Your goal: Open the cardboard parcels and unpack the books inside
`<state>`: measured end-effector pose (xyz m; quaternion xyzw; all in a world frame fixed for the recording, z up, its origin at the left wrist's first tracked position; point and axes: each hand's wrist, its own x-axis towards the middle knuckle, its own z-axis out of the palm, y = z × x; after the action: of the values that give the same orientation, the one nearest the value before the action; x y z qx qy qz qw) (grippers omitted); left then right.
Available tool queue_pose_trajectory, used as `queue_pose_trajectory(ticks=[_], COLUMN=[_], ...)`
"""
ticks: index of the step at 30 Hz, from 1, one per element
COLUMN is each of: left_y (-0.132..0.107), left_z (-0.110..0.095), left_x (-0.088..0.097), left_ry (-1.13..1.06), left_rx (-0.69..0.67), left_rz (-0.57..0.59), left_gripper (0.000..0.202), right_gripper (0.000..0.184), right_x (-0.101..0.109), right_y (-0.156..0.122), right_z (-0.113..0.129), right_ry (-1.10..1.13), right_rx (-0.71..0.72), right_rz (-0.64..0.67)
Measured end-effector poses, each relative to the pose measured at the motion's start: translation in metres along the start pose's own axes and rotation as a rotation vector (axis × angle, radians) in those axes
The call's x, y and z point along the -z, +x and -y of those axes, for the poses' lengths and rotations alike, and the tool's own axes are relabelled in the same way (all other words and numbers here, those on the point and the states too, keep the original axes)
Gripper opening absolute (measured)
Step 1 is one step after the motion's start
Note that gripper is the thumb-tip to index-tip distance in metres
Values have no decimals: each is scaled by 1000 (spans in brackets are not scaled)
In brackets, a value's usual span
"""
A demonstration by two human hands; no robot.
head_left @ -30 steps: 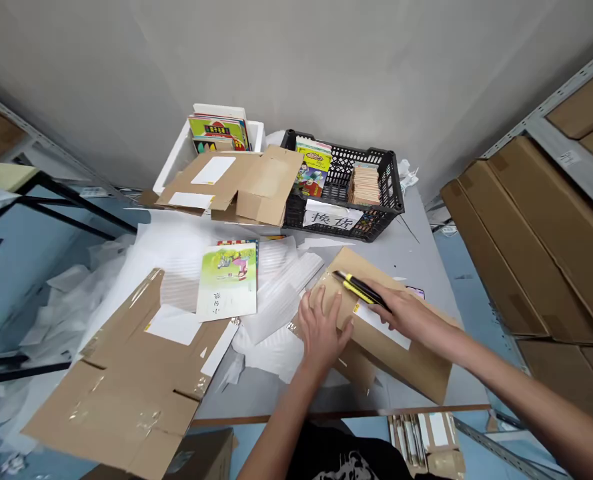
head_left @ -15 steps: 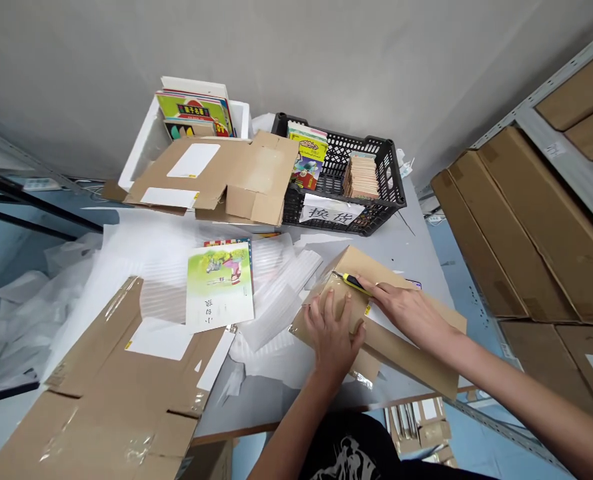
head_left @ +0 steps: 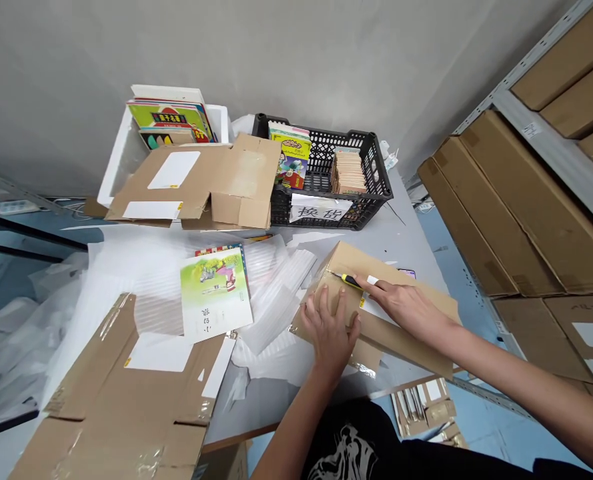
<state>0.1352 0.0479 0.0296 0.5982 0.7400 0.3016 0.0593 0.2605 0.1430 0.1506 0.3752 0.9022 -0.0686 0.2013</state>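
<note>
Cardboard box [head_left: 396, 341]: left hand [head_left: 331, 328] is lying spread upon it, right hand [head_left: 403, 305] is gripping cutter [head_left: 349, 280], black crate [head_left: 366, 212] standing at eleven o'clock.

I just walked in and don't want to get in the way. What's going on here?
The person's right hand holds a utility knife at one end of a cardboard box, while the left hand rests spread on the box. To the left, a picture book overlaps flattened cardboard. Behind the box stands a black crate with books inside.
</note>
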Motion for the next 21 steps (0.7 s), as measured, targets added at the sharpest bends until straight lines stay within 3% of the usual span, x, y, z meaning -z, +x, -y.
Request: queue_pose_trajectory(ticks=[12, 21], left_y=[1, 2], left_z=[-2, -5], left_x=[4, 8], left_ry=[79, 88], left_rx=[7, 25], left_rz=[21, 68], left_gripper=[51, 50], right_gripper=[75, 78], right_x=[7, -9], right_y=[-6, -49], right_z=[-3, -23], right_ry=[-171, -320], right_rx=[21, -63], right_rz=[15, 55])
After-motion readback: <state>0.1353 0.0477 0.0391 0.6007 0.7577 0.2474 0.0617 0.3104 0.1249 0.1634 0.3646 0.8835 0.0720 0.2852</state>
